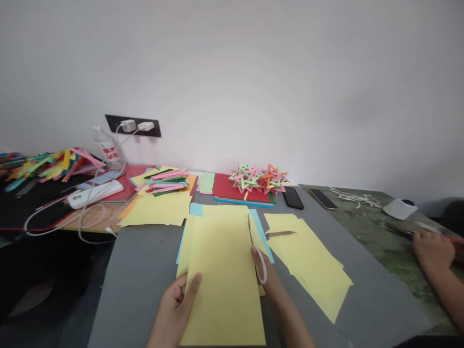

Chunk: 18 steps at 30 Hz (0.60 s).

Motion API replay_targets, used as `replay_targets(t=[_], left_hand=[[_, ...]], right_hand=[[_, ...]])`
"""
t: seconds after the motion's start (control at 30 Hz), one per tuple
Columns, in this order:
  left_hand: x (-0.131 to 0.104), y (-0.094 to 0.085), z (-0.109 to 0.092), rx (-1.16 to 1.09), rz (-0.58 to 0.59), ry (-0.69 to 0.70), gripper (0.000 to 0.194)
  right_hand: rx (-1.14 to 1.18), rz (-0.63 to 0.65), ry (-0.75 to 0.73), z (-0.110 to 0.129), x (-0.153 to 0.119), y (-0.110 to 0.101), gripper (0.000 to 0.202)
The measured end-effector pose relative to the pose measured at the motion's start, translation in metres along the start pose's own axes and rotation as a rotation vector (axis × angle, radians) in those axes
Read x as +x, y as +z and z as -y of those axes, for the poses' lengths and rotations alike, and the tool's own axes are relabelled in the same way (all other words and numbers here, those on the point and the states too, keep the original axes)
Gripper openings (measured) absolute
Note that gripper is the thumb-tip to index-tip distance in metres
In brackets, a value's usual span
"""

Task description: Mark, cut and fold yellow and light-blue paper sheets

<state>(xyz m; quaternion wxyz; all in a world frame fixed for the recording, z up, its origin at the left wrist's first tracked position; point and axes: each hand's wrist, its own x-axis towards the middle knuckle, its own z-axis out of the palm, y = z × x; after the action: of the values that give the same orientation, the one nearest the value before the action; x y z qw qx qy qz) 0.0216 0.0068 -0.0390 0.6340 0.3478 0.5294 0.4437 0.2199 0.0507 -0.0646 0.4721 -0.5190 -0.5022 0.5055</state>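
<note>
A large sheet of yellow paper (223,270) is pinched at its left edge between the thumb and fingers of my left hand (179,295). White-handled scissors (261,266) are in my right hand (266,273), their blades pointing away from me along the sheet's right side. Whether the blades are spread is hard to make out. Beneath the held sheet lie more yellow paper and a light blue sheet (196,209). To the right, several yellow sheets (311,256) overlap on the grey table (137,280), with a thin dark pen-like tool (282,233) on them.
Folded-paper star balls (246,178) stand on red paper (222,188) at the back, beside a black phone (293,198). Paper strips (168,181) lie on yellow sheets at back left. A bottle (108,149) and white cables stand further left. Another person's hand (433,249) works at right.
</note>
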Motion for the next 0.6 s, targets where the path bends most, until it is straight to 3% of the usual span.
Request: replay_targets(t=[0.2,0.6], left_hand=[[0.000,0.001,-0.002,-0.003,0.028,0.016,0.042],[0.001,0.003,0.000,0.025,-0.028,0.037,0.043]], right_hand=[[0.032,0.039,0.000,0.004,-0.002,0.000,0.055],[0.111,0.043,0.033,0.019,-0.004,0.005,0.048]])
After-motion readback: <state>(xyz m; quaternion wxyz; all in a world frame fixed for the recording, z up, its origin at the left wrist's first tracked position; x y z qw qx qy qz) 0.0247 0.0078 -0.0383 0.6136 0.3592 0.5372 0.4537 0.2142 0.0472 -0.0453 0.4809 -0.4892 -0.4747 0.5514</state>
